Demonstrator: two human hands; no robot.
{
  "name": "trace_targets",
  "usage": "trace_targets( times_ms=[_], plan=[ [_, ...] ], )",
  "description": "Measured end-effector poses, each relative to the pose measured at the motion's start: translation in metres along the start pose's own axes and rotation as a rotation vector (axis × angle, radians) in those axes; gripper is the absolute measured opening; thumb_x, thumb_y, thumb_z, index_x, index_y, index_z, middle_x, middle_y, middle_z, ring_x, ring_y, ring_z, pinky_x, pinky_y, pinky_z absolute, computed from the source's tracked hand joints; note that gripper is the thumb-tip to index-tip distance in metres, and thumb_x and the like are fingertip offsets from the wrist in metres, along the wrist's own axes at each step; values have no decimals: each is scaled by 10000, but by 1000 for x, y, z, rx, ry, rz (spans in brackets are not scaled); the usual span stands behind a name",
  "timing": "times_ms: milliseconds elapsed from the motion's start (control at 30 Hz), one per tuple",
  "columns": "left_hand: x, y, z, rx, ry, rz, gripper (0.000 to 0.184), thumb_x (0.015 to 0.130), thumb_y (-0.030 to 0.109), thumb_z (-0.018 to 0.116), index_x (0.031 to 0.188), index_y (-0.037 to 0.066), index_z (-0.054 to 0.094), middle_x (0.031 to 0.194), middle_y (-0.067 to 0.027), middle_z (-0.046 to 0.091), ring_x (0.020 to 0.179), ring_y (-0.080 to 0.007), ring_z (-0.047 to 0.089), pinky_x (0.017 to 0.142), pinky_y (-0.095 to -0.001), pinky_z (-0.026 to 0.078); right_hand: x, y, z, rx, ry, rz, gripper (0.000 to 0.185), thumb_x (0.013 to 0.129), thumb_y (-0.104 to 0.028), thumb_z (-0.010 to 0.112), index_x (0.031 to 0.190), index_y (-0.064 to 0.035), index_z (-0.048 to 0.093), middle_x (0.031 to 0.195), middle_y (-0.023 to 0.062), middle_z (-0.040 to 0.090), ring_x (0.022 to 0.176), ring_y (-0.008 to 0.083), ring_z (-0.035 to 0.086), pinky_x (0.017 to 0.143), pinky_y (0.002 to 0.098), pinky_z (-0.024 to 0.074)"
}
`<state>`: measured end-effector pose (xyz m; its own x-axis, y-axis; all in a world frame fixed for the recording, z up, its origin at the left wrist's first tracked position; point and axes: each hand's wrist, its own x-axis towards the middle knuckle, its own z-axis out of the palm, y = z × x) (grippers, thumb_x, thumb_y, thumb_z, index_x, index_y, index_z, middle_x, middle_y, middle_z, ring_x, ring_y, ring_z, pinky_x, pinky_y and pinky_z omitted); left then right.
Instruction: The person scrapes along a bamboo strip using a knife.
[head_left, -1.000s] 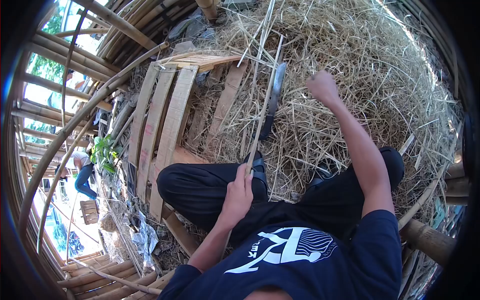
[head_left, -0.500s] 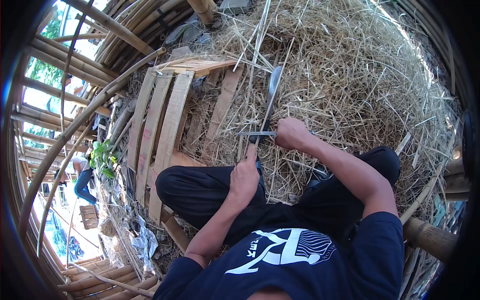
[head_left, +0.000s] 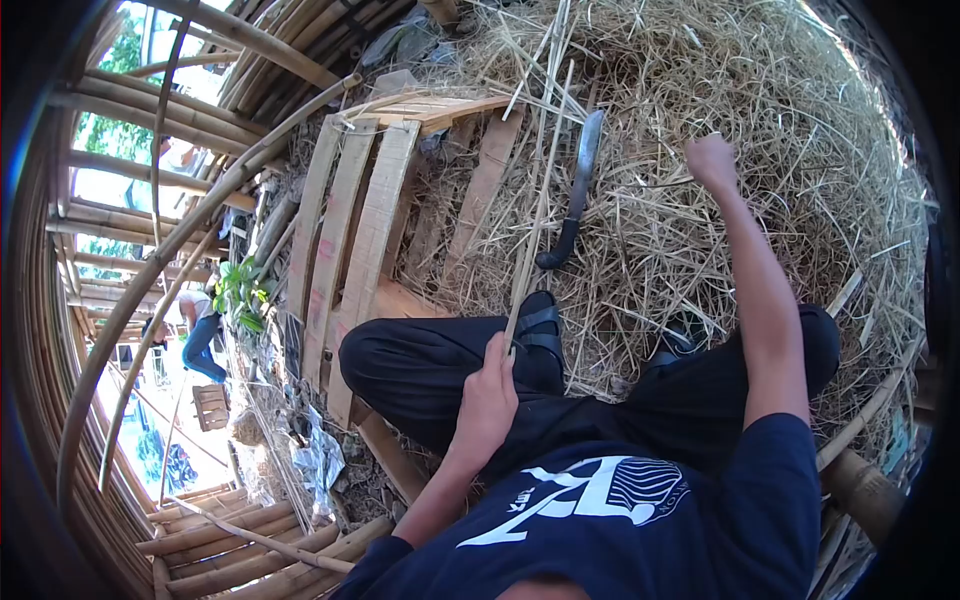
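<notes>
Long pale bamboo strips [head_left: 540, 215] run up from my left hand [head_left: 488, 398], whose fingers are closed on their lower end beside my knee. My right hand [head_left: 711, 163] is raised over the straw at the upper right, closed in a fist. What it grips is hard to make out; a thin pale line near its left side could be a blade or a straw. A machete [head_left: 579, 185] with a dark curved handle lies on the straw just right of the strips, touched by neither hand.
Loose straw and shavings [head_left: 800, 200] cover the ground ahead. A slatted wooden crate [head_left: 345, 230] stands at my left, close to my knee. Bamboo poles [head_left: 215, 190] frame the left side, with another person [head_left: 203, 335] beyond them. A thick bamboo pole [head_left: 865, 490] is at lower right.
My right hand has moved up and right, away from the strip and the machete; the knife blade seen in it before no longer shows clearly. My left hand has drawn back toward my body.
</notes>
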<state>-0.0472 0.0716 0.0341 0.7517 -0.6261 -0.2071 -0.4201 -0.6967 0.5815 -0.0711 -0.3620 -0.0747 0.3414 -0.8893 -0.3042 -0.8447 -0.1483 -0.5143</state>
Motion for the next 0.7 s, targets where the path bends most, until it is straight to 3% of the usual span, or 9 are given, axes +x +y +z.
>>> trace_targets(
  times_ms=[100,133,233,267,333,500,567,633,700],
  plan=[
    [20,5,6,13,19,16,320,951,69,468,1262,-5,441,758,-299,592,794,-464,588,573,-477,446,-52,-42,44,36,-208,-297,303,767,-194,571,845,87,652,892,262,666,840,384,667,784,423,532],
    [26,2,10,20,74,59,319,950,68,468,1260,-5,446,753,-301,589,784,-467,586,576,-492,441,-83,-64,42,19,-301,-350,299,752,-184,576,826,97,648,881,287,654,838,401,659,792,440,532],
    [39,1,9,100,54,38,321,953,97,461,1261,14,428,783,-296,611,764,-477,593,617,-554,449,-139,-92,52,-109,-443,-578,234,727,-138,563,766,71,663,784,260,660,764,392,667,732,444,548],
    [44,2,9,103,54,40,321,953,97,461,1261,14,428,783,-296,611,764,-477,593,617,-554,449,-152,-93,56,-105,-442,-577,234,727,-138,563,766,71,663,784,260,660,764,392,667,732,444,548],
    [51,5,11,246,55,54,315,950,93,450,1256,28,415,744,-288,609,739,-471,600,609,-559,454,-171,-92,61,-162,-465,-775,205,715,-123,565,733,55,666,751,243,660,738,385,671,703,448,553],
    [57,4,25,271,-3,148,308,944,83,448,1246,31,422,708,-284,597,702,-465,600,587,-559,454,-171,-73,66,-183,-478,-702,198,722,-129,573,747,41,670,776,241,665,756,379,672,721,450,551],
    [52,5,30,249,-43,133,313,938,78,465,1245,22,444,705,-293,588,694,-465,596,578,-556,446,-154,-55,76,-167,-401,-658,204,740,-153,587,768,29,674,809,238,670,784,368,674,730,451,549],
    [42,0,35,243,-110,160,302,941,81,457,1238,29,436,688,-285,589,685,-468,595,575,-562,450,-129,-48,53,-206,-392,-454,196,755,-161,603,799,11,686,841,213,680,824,357,674,712,439,552],
    [31,1,38,229,-130,164,299,947,90,451,1241,38,430,697,-291,591,691,-472,595,580,-566,452,-110,-40,43,-245,-255,-455,193,748,-139,596,803,21,689,812,216,679,779,359,678,697,437,554]
  ],
)
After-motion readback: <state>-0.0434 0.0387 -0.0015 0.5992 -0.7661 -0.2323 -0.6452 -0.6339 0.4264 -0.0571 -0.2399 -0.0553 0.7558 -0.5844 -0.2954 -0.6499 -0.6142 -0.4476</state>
